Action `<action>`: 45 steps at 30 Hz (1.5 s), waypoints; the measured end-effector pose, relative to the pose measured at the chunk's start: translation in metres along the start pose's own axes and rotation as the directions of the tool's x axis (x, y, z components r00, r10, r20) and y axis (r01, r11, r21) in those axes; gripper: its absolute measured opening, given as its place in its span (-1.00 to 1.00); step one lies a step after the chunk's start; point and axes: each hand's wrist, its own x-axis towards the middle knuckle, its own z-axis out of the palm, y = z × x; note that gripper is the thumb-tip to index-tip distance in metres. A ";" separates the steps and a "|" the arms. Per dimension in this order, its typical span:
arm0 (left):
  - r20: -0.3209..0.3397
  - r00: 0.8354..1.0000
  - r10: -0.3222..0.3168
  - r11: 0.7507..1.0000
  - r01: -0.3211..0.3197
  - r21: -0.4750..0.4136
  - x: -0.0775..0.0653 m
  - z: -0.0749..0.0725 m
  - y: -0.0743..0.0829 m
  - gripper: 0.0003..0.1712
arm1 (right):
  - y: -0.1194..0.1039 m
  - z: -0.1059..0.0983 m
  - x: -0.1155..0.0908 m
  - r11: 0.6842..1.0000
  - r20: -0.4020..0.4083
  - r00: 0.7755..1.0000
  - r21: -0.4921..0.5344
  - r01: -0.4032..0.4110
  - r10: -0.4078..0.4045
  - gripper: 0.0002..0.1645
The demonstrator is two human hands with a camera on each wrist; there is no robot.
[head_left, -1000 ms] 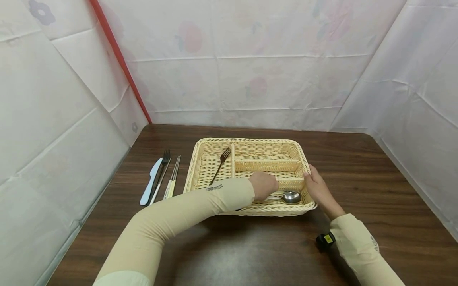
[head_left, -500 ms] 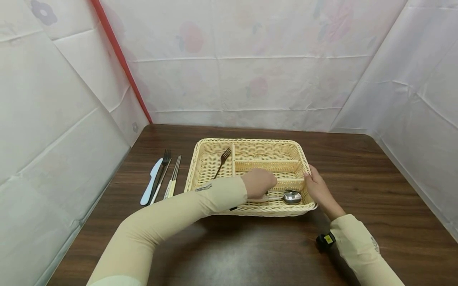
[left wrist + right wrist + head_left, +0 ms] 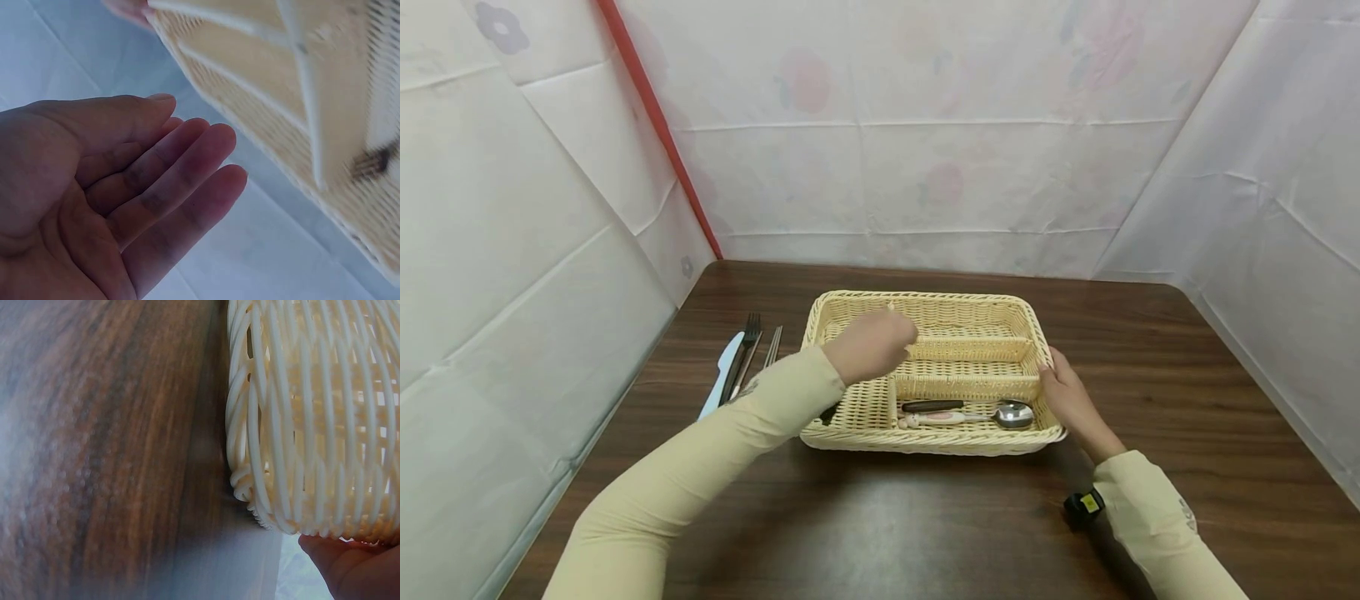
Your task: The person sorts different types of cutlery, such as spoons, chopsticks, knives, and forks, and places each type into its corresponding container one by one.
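Since the earlier frame, the left hand [image 3: 872,343] has moved away from the near right compartment toward the left, while the right hand keeps its place. Left hand: empty, above the wicker basket [image 3: 940,442] at the divider beside the left compartment; its wrist view shows the fingers loosely extended, side by side, with the thumb lying close over them. Right hand [image 3: 1064,393]: grips the right end wall of the basket, thumb at the rim, fingers outside. Basket stands on the desk [image 3: 880,517], divided into one long left compartment and three right ones. Near right compartment contains a spoon [image 3: 953,417] with a pale handle and, alongside it, a dark handle [image 3: 932,406]. Left wrist view, blurred, records a dark fork [image 3: 373,164] in the basket. Left of the basket, partly covered by the sleeve [image 3: 760,433], lie a pale blue knife [image 3: 724,375], a black fork [image 3: 740,364] and chopsticks [image 3: 772,346]. Patterned sheeting [image 3: 925,167] hangs behind.
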 end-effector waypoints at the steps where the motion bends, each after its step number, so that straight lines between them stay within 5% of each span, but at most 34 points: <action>1: -0.012 1.000 -0.007 1.000 0.007 -0.003 -0.003 -0.002 -0.006 -0.87 | 0.001 0.000 0.000 1.000 0.002 1.000 0.002 0.006 -0.006 -0.41; 8: -0.043 0.992 -0.122 0.992 0.123 0.019 -0.030 -0.009 -0.046 -0.75 | 0.002 0.001 0.000 1.000 0.005 1.000 0.011 0.016 -0.016 -0.42; 13: -0.068 0.976 -0.208 0.978 0.209 0.009 -0.054 -0.010 -0.072 -0.89 | 0.001 0.000 0.000 1.000 0.003 1.000 -0.001 0.009 -0.009 -0.41; 19: -0.096 0.951 -0.293 0.956 0.292 -0.026 -0.075 -0.008 -0.098 -0.74 | 0.001 0.000 0.000 1.000 0.003 1.000 -0.010 0.002 -0.002 -0.41; 23: -0.070 0.937 -0.343 0.939 0.340 -0.040 -0.086 -0.005 -0.107 -0.90 | 0.002 0.000 0.001 1.000 0.003 1.000 -0.012 0.000 0.000 -0.41; 37: -0.058 0.902 -0.428 0.903 0.424 -0.067 -0.112 0.011 -0.136 -0.77 | 0.000 -0.001 0.001 1.000 -0.005 1.000 -0.015 -0.023 0.023 -0.39; 45: -0.050 0.871 -0.488 0.872 0.484 -0.069 -0.123 0.017 -0.151 -0.86 | 0.000 0.000 0.000 1.000 -0.005 1.000 -0.005 -0.007 0.007 -0.40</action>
